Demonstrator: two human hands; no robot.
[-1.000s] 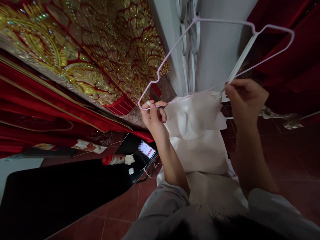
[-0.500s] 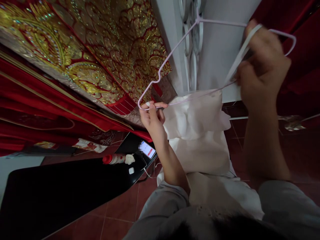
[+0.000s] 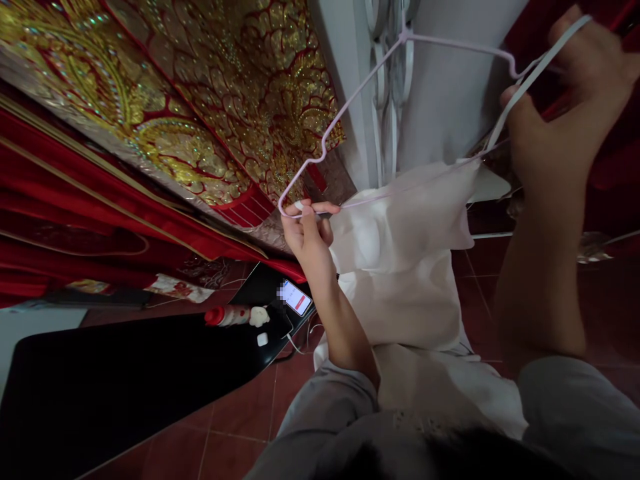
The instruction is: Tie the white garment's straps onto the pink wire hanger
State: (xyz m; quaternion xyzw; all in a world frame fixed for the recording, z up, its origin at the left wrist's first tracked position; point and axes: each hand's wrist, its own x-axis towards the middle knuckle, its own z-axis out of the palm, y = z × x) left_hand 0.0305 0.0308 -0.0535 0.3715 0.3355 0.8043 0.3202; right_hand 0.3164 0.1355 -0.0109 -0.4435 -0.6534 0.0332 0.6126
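A pale pink clothes hanger [image 3: 361, 89] hangs at the top centre, its left corner pinched between the fingers and thumb of my left hand [image 3: 311, 240]. Below its lower bar drapes a white garment [image 3: 400, 233], thin and partly see-through. From the garment's upper right a narrow white strap [image 3: 535, 77] runs up to my right hand [image 3: 565, 127], which holds it stretched across the fingers and thumb beside the hanger's right arm. That end of the hanger is partly hidden behind the strap and hand.
Gold-and-red embroidered garments [image 3: 225, 100] hang at the left. A black ironing-board-shaped table [image 3: 125, 380] below them carries a red-capped bottle [image 3: 227, 315], a small white case [image 3: 263, 339] and a lit phone [image 3: 296, 297]. White scrolled metalwork [image 3: 383, 100] stands behind the hanger.
My right hand has moved right and slightly up, drawing the strap and the garment's upper edge along. The hanger's right shoulder notch now shows. My left hand keeps its pinch, nearly still.
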